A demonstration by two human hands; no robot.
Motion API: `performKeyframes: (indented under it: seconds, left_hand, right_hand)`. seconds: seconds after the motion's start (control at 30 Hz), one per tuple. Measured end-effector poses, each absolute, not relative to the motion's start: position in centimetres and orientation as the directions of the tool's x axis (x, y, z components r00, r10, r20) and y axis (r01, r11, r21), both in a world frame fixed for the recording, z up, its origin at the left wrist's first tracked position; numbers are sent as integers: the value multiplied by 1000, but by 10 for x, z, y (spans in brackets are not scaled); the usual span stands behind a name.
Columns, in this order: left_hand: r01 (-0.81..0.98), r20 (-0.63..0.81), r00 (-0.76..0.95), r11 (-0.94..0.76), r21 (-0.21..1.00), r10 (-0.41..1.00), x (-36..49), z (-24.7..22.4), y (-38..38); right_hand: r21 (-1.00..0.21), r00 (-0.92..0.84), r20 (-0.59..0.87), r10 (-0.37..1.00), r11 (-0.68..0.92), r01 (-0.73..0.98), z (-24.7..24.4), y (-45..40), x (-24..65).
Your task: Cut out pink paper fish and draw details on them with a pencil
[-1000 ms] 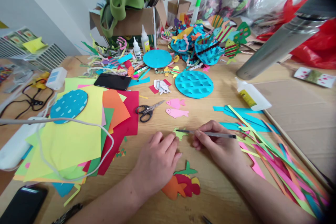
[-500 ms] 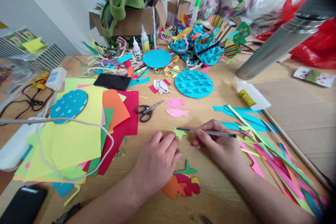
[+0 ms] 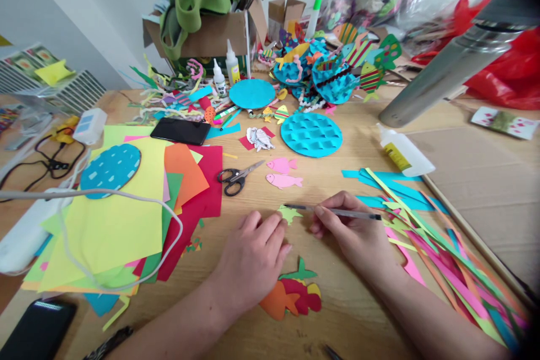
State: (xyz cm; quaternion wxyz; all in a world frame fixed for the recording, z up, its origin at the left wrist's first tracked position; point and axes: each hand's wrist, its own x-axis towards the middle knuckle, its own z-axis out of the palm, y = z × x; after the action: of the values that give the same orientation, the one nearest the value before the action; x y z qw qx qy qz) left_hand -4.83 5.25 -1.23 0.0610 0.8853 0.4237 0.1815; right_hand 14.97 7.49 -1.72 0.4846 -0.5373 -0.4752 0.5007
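A small yellow-green paper fish (image 3: 291,214) lies on the table between my hands. My left hand (image 3: 255,253) rests beside it, fingers bent and close together, with the fingertips holding down its left edge; part of the fish is hidden under them. In my right hand (image 3: 348,225) is a slim pen (image 3: 348,214), pinched between thumb and fingers, its tip touching the top of the fish. Two pink paper fish (image 3: 283,181) lie just beyond. Nearer to me are overlapping orange, red, yellow and green paper fish (image 3: 301,297), partly covered by my left wrist.
Black-handled scissors (image 3: 233,181) lie left of the pink fish. Stacked coloured paper (image 3: 126,230) covers the left side, crossed by a white cable. Paper strips (image 3: 442,259), a glue bottle (image 3: 405,152) and a steel flask (image 3: 442,73) stand or lie at the right. Blue discs (image 3: 312,135) sit farther back.
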Motion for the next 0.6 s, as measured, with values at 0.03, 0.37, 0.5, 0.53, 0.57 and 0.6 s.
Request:
performKeyframes:
  seconds: [0.03,0.37,0.5,0.53,0.57,0.6]
  left_hand:
    - [729,268,574,-632,262,774,-48,-12,52]
    - [725,279,575,-637,262,769,-49,-13,53]
    - [731,271,575,-634,253,772,-49,-13,53]
    - [732,271,574,-633,252,773,-49,-13,52]
    - [733,272,573,-632,251,773,-49,-13,52]
    - [734,273,572,-632,251,773,-48,-13,52]
  right_hand:
    - [-997,45,-77,996,-78,24,-17,75,149]
    - [-997,30,-78,997,-78,24,-17,75,150]
    - [-997,32,-76,997,-77,17,-16,75,149]
    - [-997,31,-76,997,-76,13,-15,76,149]
    - [-997,31,-75,997,-76,12,-15,76,149]
    - [-997,31,-76,997,-76,14,-15,76,149]
